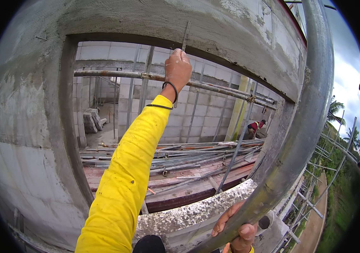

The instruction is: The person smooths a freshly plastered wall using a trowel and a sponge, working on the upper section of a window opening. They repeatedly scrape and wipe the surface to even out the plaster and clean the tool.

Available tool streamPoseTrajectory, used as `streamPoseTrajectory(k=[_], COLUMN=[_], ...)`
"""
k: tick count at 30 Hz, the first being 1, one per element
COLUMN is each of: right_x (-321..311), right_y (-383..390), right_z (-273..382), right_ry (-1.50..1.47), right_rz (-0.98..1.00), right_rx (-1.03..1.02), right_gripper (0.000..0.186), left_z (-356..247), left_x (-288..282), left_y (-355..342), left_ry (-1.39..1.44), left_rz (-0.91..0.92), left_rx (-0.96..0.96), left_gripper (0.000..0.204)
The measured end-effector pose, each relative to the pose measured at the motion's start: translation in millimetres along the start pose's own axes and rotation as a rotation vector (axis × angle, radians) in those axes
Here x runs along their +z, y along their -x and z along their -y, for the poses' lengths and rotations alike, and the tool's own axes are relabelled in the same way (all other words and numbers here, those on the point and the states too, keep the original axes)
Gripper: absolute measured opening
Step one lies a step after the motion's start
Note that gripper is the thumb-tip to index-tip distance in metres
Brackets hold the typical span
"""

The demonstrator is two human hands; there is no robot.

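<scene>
My left hand [178, 67], below a yellow sleeve, is raised to the upper edge of a rectangular wall opening. Its fingers are closed on a thin, flat grey tool [186, 36] that points up against the rough grey plaster [146, 19]; whether it is a trowel seen edge-on, I cannot tell. Lower right, my right hand [241, 230] wraps round a thick metal scaffold pipe [289, 168], which rises along the right side and looks bent by the lens. A speckled concrete sill [188, 213] runs along the bottom of the opening.
Rusty horizontal pipes [121, 74] cross the opening. Beyond it, many metal pipes [180, 158] lie on reddish boards, and a person in a red top [253, 127] bends over. Scaffolding [315, 206] and a dirt path [317, 215] lie far below on the right.
</scene>
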State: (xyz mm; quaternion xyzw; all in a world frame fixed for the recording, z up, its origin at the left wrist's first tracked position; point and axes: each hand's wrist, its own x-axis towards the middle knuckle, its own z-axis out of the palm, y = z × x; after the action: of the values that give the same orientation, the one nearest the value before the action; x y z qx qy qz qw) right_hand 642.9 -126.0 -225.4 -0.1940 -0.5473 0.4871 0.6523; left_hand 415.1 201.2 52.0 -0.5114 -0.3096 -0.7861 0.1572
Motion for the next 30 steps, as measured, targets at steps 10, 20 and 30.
streamPoseTrajectory(k=[10,20,30], right_x=[8,-1,1], right_y=[-1,-3,-7], right_z=[10,-7,-7], right_ry=[0.003,-0.064,-0.076], right_rz=[0.014,-0.052,-0.056], right_rx=[0.018,-0.087,-0.117], right_gripper=[0.064,0.062,0.066], left_z=[-23,0,12], left_x=[47,10,-53], left_y=[21,-1,8], left_ry=[0.036,0.096,0.194], left_rz=[0.141,-0.128,0.088], left_rx=[0.043,-0.016,0.042], left_gripper=[0.027,0.031,0.025])
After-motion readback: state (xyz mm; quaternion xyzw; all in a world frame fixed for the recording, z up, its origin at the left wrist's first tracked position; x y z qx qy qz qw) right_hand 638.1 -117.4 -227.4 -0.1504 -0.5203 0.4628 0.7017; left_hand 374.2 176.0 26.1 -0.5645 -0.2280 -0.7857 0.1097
